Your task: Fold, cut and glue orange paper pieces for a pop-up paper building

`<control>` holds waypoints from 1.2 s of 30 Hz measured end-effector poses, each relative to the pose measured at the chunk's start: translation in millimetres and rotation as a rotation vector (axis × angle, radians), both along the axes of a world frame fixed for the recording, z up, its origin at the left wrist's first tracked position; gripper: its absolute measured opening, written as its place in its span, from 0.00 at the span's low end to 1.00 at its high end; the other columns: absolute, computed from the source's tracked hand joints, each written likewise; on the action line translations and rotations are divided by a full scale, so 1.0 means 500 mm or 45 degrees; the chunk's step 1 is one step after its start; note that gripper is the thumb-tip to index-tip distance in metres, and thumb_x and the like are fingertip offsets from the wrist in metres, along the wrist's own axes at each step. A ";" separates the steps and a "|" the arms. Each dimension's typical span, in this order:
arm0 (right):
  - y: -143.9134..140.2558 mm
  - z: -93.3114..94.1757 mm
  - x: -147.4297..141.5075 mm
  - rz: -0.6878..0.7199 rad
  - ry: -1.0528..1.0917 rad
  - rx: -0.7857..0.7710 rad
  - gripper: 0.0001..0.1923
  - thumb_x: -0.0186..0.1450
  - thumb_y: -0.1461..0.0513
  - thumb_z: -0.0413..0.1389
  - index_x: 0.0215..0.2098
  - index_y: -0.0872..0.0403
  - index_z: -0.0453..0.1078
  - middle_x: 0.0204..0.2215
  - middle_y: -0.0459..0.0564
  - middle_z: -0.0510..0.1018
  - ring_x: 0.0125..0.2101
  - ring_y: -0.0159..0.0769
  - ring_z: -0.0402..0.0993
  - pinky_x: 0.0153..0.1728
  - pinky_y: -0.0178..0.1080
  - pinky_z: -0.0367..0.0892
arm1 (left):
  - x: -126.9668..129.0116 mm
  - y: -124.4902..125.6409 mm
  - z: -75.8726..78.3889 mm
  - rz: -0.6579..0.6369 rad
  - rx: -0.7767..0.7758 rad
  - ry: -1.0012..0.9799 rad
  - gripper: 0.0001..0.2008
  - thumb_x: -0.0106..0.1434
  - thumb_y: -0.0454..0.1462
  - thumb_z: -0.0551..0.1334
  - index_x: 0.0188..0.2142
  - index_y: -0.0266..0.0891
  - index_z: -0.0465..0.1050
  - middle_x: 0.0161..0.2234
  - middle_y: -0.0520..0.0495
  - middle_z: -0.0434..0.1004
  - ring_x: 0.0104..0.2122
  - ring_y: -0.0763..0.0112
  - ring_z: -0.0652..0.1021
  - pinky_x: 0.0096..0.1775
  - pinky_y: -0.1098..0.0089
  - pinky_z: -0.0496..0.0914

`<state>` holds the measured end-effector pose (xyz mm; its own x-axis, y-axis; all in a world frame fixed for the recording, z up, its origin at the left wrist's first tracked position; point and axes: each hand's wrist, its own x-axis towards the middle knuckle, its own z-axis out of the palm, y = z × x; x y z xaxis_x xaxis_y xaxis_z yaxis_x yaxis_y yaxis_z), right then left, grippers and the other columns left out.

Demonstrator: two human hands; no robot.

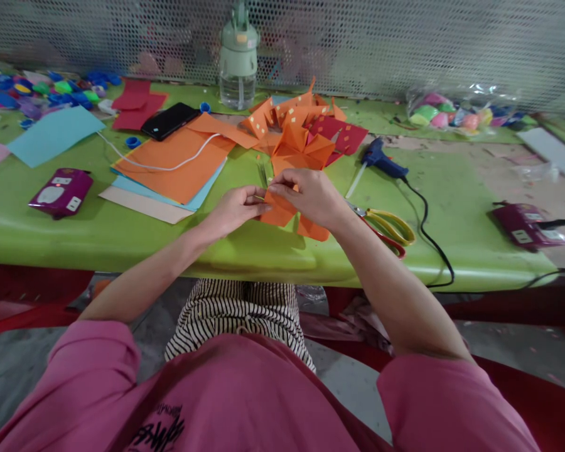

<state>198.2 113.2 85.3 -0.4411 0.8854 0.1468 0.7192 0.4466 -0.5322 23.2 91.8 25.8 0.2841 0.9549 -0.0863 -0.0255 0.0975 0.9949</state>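
Note:
Between my two hands is a piece of orange paper (pixel 277 215), held just above the green tabletop. My left hand (pixel 240 206) pinches its left edge with thumb and fingers. From above, my right hand (pixel 308 193) grips the same paper near its top, fingers bent and close to the left fingertips. Another orange paper piece (pixel 313 230) lies under my right wrist. Right behind the hands sit folded orange paper shapes (pixel 301 147), some with pale yellow dots. Scissors (pixel 388 227) with yellow and red handles lie to the right of my right wrist, blades partly hidden.
A blue glue gun (pixel 381 158) with a black cord lies at right. Left are stacked paper sheets (pixel 169 166), a white cord and a black phone (pixel 170 120). A water bottle (pixel 238 63) stands behind. Purple power sockets (pixel 61 191) and a bag of coloured pieces (pixel 456 113) flank the area.

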 end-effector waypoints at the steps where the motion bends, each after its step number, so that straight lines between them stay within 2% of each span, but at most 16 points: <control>1: 0.000 0.000 0.000 -0.003 0.004 0.005 0.10 0.66 0.60 0.55 0.36 0.55 0.78 0.32 0.48 0.80 0.30 0.33 0.69 0.35 0.37 0.60 | 0.000 -0.001 0.001 -0.007 -0.013 0.006 0.09 0.58 0.29 0.67 0.39 0.37 0.73 0.27 0.54 0.78 0.27 0.78 0.76 0.34 0.74 0.70; 5: 0.005 0.000 0.003 0.004 0.009 0.002 0.10 0.66 0.59 0.56 0.36 0.55 0.78 0.32 0.48 0.80 0.30 0.32 0.69 0.35 0.37 0.60 | 0.001 -0.001 0.004 -0.001 -0.049 0.031 0.11 0.58 0.28 0.67 0.40 0.37 0.73 0.27 0.53 0.78 0.27 0.76 0.77 0.35 0.71 0.71; 12: 0.021 0.002 0.017 0.076 0.028 -0.085 0.12 0.64 0.56 0.57 0.35 0.55 0.78 0.28 0.47 0.79 0.29 0.31 0.69 0.33 0.36 0.60 | 0.000 0.007 0.002 0.069 -0.144 -0.018 0.12 0.55 0.32 0.71 0.38 0.38 0.73 0.32 0.50 0.80 0.32 0.73 0.80 0.39 0.69 0.75; 17: 0.028 0.000 0.028 0.063 0.045 -0.116 0.14 0.64 0.53 0.57 0.31 0.55 0.77 0.25 0.46 0.77 0.27 0.30 0.67 0.32 0.36 0.59 | -0.002 0.002 0.013 0.060 -0.278 -0.058 0.02 0.66 0.35 0.63 0.36 0.38 0.73 0.31 0.48 0.82 0.30 0.73 0.81 0.40 0.68 0.77; 21: 0.039 -0.006 0.037 0.060 0.079 -0.135 0.16 0.64 0.51 0.57 0.31 0.55 0.76 0.24 0.45 0.75 0.27 0.31 0.66 0.31 0.36 0.59 | -0.006 -0.001 0.021 0.101 -0.352 -0.058 0.08 0.70 0.37 0.58 0.36 0.39 0.74 0.30 0.46 0.82 0.29 0.72 0.81 0.38 0.69 0.78; 25: 0.043 -0.005 0.039 0.053 0.072 -0.133 0.17 0.63 0.49 0.58 0.30 0.54 0.76 0.24 0.45 0.74 0.26 0.30 0.64 0.30 0.36 0.59 | -0.008 -0.002 0.017 0.056 -0.322 -0.018 0.02 0.63 0.33 0.66 0.35 0.38 0.75 0.29 0.49 0.81 0.27 0.76 0.80 0.38 0.71 0.77; 27: 0.039 -0.002 0.036 0.060 0.066 -0.141 0.18 0.63 0.48 0.57 0.30 0.54 0.75 0.22 0.44 0.73 0.25 0.30 0.63 0.29 0.36 0.58 | -0.007 -0.001 0.012 0.024 -0.275 0.014 0.06 0.59 0.31 0.69 0.36 0.37 0.75 0.29 0.50 0.81 0.26 0.77 0.79 0.36 0.73 0.76; 32: 0.024 0.000 0.027 0.128 -0.005 -0.143 0.22 0.64 0.45 0.55 0.28 0.54 0.75 0.19 0.42 0.68 0.23 0.28 0.60 0.28 0.35 0.56 | -0.005 0.002 0.008 0.091 0.017 0.091 0.08 0.62 0.40 0.68 0.37 0.37 0.73 0.28 0.51 0.79 0.26 0.78 0.78 0.34 0.75 0.74; 36: 0.023 -0.004 0.028 0.152 -0.050 -0.133 0.25 0.65 0.42 0.53 0.27 0.53 0.74 0.18 0.42 0.66 0.23 0.28 0.59 0.27 0.35 0.55 | -0.004 0.006 0.012 0.121 0.074 0.063 0.07 0.63 0.39 0.67 0.34 0.37 0.73 0.29 0.50 0.80 0.28 0.76 0.80 0.34 0.74 0.75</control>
